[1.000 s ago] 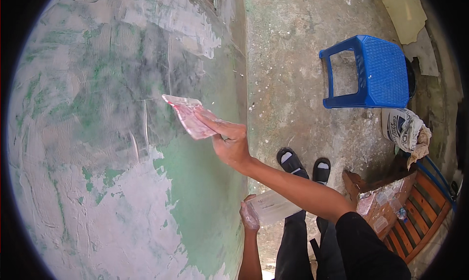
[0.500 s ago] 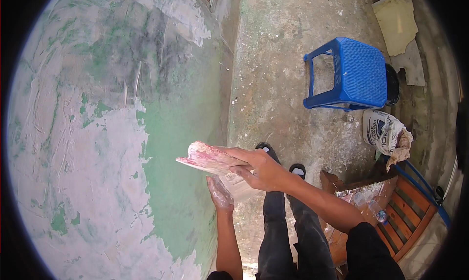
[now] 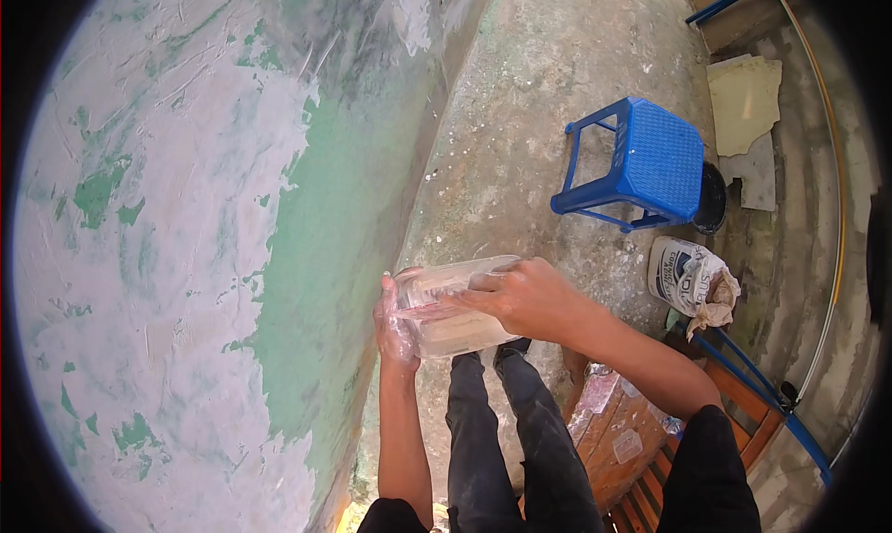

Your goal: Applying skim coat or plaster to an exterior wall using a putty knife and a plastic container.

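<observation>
My left hand (image 3: 396, 330), smeared with pale putty, grips the end of a clear plastic tub (image 3: 469, 335) in front of my legs. My right hand (image 3: 531, 299) is closed over the tub around a flat putty spreader (image 3: 426, 311), seen nearly edge-on with pinkish putty on it. The spreader lies across the tub's opening, its far end close to my left fingers. How much putty the tub holds is hard to see. To my left rises a green wall (image 3: 311, 338) partly coated with whitish putty (image 3: 214, 356).
A blue plastic stool (image 3: 664, 157) stands on the stained concrete floor (image 3: 520, 161), beside a black bucket (image 3: 712, 198). Nearer are an open white sack (image 3: 683, 277) and a wooden bench (image 3: 604, 459). Blue pipes (image 3: 804, 443) run along the right wall.
My right hand has brought the spreader down from above the left hand to the tub and turned it edge-on. The tub has risen into clearer view, and my view has shifted.
</observation>
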`<action>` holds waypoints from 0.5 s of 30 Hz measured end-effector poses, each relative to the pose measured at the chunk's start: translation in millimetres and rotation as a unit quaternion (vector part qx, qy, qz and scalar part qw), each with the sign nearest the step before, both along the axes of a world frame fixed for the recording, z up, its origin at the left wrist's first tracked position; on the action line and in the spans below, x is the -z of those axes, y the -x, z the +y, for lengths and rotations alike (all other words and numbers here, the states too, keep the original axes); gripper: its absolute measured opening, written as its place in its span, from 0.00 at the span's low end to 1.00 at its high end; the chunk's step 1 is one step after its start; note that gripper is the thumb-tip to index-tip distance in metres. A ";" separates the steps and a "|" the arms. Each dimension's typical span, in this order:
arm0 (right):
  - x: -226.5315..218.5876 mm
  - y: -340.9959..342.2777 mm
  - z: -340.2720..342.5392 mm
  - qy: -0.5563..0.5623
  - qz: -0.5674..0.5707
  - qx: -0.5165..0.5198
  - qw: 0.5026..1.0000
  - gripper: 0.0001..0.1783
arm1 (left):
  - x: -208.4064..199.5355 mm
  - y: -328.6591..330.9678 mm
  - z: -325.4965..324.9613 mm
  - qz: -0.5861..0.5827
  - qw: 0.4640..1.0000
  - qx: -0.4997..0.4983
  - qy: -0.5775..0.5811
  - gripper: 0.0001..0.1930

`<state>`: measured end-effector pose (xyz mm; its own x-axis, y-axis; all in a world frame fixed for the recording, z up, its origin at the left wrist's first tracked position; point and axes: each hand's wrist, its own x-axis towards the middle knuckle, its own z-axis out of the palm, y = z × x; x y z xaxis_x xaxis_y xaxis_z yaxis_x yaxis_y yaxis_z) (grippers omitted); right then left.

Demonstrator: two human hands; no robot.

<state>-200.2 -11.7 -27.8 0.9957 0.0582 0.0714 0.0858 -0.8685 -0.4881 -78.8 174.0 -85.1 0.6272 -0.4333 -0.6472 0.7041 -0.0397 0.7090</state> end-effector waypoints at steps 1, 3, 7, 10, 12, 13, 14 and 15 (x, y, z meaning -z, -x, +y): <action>4.9 3.4 6.5 -0.009 0.009 -0.004 1.000 0.30 | -1.0 0.2 0.4 -0.008 1.000 -0.003 0.003 0.31; 6.4 2.1 16.8 -0.020 0.020 -0.013 1.000 0.31 | 0.9 -3.0 8.4 -0.011 1.000 0.004 0.003 0.31; -9.4 -8.8 23.7 -0.047 -0.021 0.020 0.998 0.30 | 2.8 -7.5 23.6 0.009 1.000 -0.007 0.027 0.30; -21.7 -25.5 30.5 -0.025 -0.052 0.051 0.997 0.28 | -10.0 -10.9 31.4 -0.060 0.998 -0.009 0.003 0.30; -23.3 -33.0 37.6 0.015 -0.032 0.052 0.998 0.28 | -7.6 -15.6 39.2 -0.069 0.998 0.008 -0.006 0.31; -18.5 -34.3 43.8 0.005 -0.052 0.050 0.997 0.27 | -6.1 -17.7 43.8 -0.080 0.996 0.026 -0.016 0.32; -14.2 -35.6 48.8 -0.006 -0.074 0.047 0.996 0.27 | -4.7 -19.6 48.4 -0.081 0.996 0.025 -0.014 0.32; -11.4 -36.1 51.9 -0.004 -0.075 0.046 0.996 0.27 | -3.1 -20.8 53.1 -0.071 0.997 0.022 -0.012 0.32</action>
